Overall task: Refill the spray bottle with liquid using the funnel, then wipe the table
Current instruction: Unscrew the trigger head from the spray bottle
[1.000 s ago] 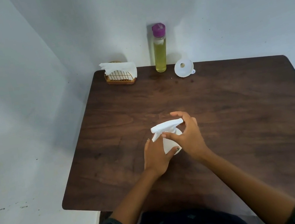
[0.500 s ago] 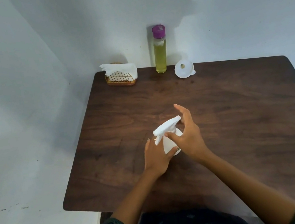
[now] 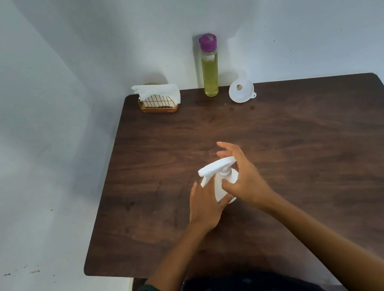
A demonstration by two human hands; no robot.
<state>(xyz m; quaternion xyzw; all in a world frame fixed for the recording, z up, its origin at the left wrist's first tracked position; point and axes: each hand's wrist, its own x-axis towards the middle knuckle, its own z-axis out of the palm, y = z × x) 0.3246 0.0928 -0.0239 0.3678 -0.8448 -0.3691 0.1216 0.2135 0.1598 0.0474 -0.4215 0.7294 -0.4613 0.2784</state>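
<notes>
No brand, label or writing can be read on anything here. A small white plastic spray bottle (image 3: 220, 186) with a long white trigger head stands near the middle of a dark brown wood-grain table (image 3: 313, 150) with rounded corners. The left hand (image 3: 206, 204) wraps round the bottle's smooth body from the left side, thumb and fingers curled against it. The right hand (image 3: 245, 179) holds the bottle at the neck under the trigger head, thumb pressed on the near side, while its upper fingers are spread and raised loosely above the head's rear end.

At the table's far edge, against a pale bluish-white wall (image 3: 291, 14), stands a tall, slim, clear bottle of yellow-green liquid (image 3: 210, 66), upright, closed with a purple cap. Just to its right lies a white plastic funnel (image 3: 241, 90), tipped on its side with its wide mouth facing the camera and a small tab on the rim. To the left, well apart from the tall bottle, a gold wire napkin holder (image 3: 158, 104) carries crumpled white tissue.
</notes>
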